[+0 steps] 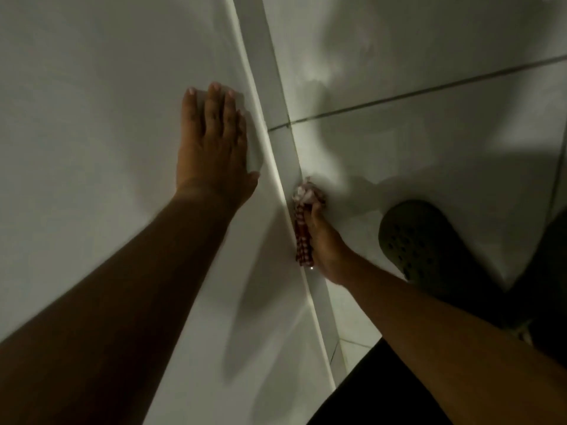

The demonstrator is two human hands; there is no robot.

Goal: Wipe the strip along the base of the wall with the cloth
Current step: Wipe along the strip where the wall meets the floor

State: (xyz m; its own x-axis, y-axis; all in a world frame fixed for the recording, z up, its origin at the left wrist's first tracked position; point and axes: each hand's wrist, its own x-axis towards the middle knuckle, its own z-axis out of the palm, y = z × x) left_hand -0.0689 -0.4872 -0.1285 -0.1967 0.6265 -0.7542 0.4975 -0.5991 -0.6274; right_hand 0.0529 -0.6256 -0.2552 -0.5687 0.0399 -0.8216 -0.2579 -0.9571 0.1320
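A pale strip (277, 96) runs along the base of the white wall (92, 118), from the top centre down to the bottom centre. My right hand (325, 243) grips a bunched red-and-white checked cloth (303, 228) and presses it against the strip about halfway down. My left hand (213, 145) lies flat on the wall just left of the strip, fingers together and pointing up the frame, holding nothing. Part of the cloth is hidden behind my right hand.
The floor is large glossy pale tiles (429, 133) with dark grout lines. My foot in a dark green perforated clog (429, 240) stands right of my right hand. Dark clothing (383, 391) fills the bottom right.
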